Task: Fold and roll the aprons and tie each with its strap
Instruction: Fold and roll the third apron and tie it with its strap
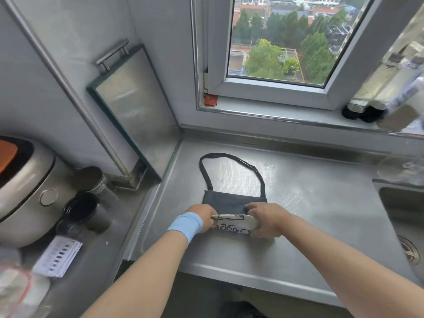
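Together, left hand [203, 218] and right hand [263, 220] grip one apron [232, 224]; one strap [239, 160] beyond.

Left hand [202, 217] fingers hidden behind apron [234, 222] roll; sink [400, 208] cut by right edge.

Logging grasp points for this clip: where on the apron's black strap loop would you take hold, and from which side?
Probably the far top of the strap loop, pinched from above: it lies flat and open on the counter, farthest from its two ends at the dark panel, and clear of the left hand and right hand gripping the roll.
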{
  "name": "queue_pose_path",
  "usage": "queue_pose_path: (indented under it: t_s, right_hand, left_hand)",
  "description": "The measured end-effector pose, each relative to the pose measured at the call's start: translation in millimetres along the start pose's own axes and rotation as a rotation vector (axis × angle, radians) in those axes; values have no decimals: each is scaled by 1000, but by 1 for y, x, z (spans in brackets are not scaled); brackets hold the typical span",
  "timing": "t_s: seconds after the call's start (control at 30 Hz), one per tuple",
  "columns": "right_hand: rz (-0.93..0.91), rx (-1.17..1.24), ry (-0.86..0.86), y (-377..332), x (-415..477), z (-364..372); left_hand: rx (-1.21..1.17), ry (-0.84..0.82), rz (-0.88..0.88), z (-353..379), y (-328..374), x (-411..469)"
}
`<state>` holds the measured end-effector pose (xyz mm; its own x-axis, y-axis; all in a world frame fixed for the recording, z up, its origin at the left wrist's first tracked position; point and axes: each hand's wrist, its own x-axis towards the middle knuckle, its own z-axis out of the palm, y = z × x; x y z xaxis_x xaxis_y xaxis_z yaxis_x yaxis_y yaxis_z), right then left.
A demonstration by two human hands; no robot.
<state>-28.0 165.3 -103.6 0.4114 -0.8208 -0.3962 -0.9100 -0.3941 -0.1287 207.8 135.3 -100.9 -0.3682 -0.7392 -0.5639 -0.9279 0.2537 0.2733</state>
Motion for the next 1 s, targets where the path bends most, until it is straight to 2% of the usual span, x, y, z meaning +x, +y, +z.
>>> queue_pose_path:
  t_s: [0.13, 0.23, 0.37, 0.43, 0.5, 0.57, 0.67, 0.73, 0.87, 0.9, 1.0]
  right_hand:
    - [195, 224, -79, 15, 14, -6]
    - [264, 310, -39, 26, 25, -9]
    - [322, 322, 49, 38, 40, -4]
    - [318, 284, 85, 40, 44, -3]
    - [310, 276, 94, 43, 47, -2]
    - [307, 295, 84, 47, 50, 2]
    - [325, 305, 102, 52, 55, 10]
    - [328, 278, 127, 53, 57, 13]
    - [317, 227, 123, 55, 61, 15]
    - [322, 170, 128, 53, 61, 15]
    - [260, -191, 291, 42, 63, 19]
  left_hand:
    - [-177, 69, -24, -4, -12, 19]
    - [-267, 195, -38, -6, -19, 33]
    - [-318, 237, -133, -17, -21, 52]
    - [-281, 253, -162, -20, -20, 62]
    - [-117, 372, -163, -19, -13, 70]
    - [156, 513, -74, -13, -1, 73]
    - [224, 576, 161, 8, 22, 77]
    - [201, 515, 247, 22, 33, 78]
    - [244, 264, 139, 34, 31, 84]
    - [261, 230, 125, 34, 29, 86]
    - [317, 209, 103, 37, 26, 91]
